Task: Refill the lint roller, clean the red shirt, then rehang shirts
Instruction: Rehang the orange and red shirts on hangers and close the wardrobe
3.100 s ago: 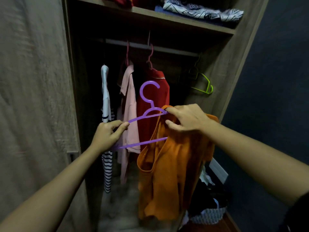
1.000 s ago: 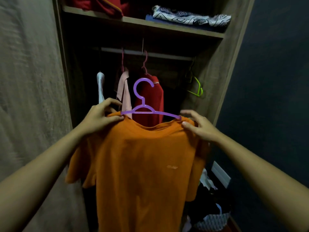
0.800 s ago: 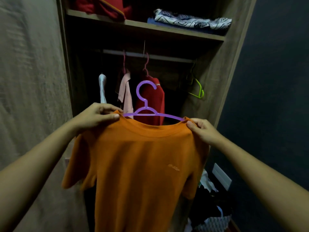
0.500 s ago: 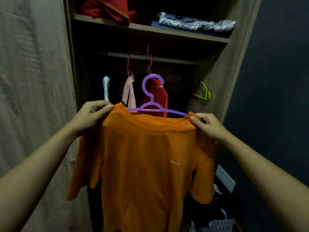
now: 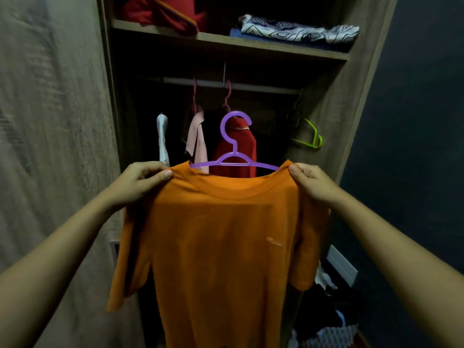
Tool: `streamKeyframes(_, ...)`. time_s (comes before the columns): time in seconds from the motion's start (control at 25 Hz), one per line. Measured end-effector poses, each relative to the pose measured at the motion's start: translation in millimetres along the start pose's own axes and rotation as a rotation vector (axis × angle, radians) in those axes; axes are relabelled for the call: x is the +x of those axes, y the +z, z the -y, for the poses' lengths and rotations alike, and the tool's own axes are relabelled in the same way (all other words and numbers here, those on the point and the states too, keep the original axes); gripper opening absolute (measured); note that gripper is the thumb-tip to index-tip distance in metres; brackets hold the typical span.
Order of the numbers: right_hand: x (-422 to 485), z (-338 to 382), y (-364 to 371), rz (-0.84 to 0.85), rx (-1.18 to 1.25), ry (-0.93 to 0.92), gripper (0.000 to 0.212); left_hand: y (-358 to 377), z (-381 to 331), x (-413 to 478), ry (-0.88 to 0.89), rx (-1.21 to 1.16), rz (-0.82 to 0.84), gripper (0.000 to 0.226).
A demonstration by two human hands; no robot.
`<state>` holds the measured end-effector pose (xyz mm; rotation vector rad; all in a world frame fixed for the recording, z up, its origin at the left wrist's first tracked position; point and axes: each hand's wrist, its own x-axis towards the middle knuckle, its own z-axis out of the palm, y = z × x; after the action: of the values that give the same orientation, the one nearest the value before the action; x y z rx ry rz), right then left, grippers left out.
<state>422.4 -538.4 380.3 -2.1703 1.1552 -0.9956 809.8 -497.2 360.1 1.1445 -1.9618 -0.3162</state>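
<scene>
Orange shirt (image 5: pixel 221 247), plain with a small pale chest mark, hangs front-on from a purple hanger (image 5: pixel 236 148) before the open wardrobe, hook upright at its 12 o'clock. The left hand (image 5: pixel 140 182) pinches its shoulder at 10 o'clock, the right hand (image 5: pixel 311 183) the shoulder at 2 o'clock. Behind the hook, a red shirt (image 5: pixel 247 149) hangs on the rail (image 5: pixel 263 87), a green hanger (image 5: pixel 306 144) at its 3 o'clock.

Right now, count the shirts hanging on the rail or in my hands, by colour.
orange shirt: 1
red shirt: 1
pink shirt: 1
white shirt: 1
Total: 4
</scene>
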Motion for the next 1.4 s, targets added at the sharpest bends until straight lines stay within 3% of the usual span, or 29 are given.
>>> streamKeyframes(0.12, 3, 2, 1, -0.025, -0.055, 0.024, 0.029, 7, 0, 0, -0.029, -0.016, 0.006, 0.024)
streamKeyframes(0.24, 8, -1, -2, 0.031, -0.264, 0.022, 0.021, 15, -8, 6, -0.035, 0.049, 0.035, 0.032)
streamKeyframes(0.32, 14, 0, -2, 0.014, -0.531, 0.051, 0.040, 25, -23, 15, -0.005, 0.110, 0.010, 0.036)
streamKeyframes(0.4, 19, 6, 9, -0.176, -0.547, 0.038, 0.055, 40, -42, 27, 0.041, 0.244, -0.050, 0.047)
streamKeyframes(0.48, 22, 19, 27, -0.349, -0.296, 0.037, 0.032, 59, -61, 38, 0.067, 0.401, -0.167, 0.048)
streamKeyframes(0.52, 25, 26, 36, -0.317, -0.088, 0.117, 0.015, 70, -70, 43, 0.068, 0.488, -0.223, 0.045)
streamKeyframes(0.6, 35, 35, 48, -0.160, 0.339, 0.282, 0.024, 95, -88, 54, 0.030, 0.624, -0.280, 0.037)
streamKeyframes(0.68, 49, 36, 48, -0.179, 0.588, 0.370, 0.033, 118, -97, 66, -0.028, 0.654, -0.254, 0.034)
streamKeyframes(0.76, 65, 28, 39, -0.254, 0.686, 0.436, 0.029, 130, -98, 77, -0.057, 0.549, -0.141, 0.045)
streamKeyframes(0.88, 90, 7, 27, -0.320, 0.600, 0.499, 0.019, 128, -93, 104, -0.089, 0.366, -0.051, 0.065)
streamKeyframes(0.96, 105, -2, 21, -0.357, 0.490, 0.510, 0.012, 124, -84, 130, -0.085, 0.341, -0.144, 0.054)
streamKeyframes(1.12, 137, -19, 5, -0.404, 0.336, 0.438, 0.019, 136, -55, 198, -0.087, 0.403, -0.246, 0.037)
streamKeyframes(1.2, 152, -25, -4, -0.381, 0.254, 0.381, 0.020, 142, -38, 240, -0.130, 0.272, -0.340, 0.049)
streamKeyframes(1.28, 172, -32, -12, -0.351, 0.207, 0.322, 0.020, 141, -29, 274, -0.281, 0.041, -0.393, 0.076)
streamKeyframes(1.4, 205, -45, -17, -0.324, 0.144, 0.251, 0.020, 145, -16, 304, -0.495, -0.157, -0.341, 0.101)
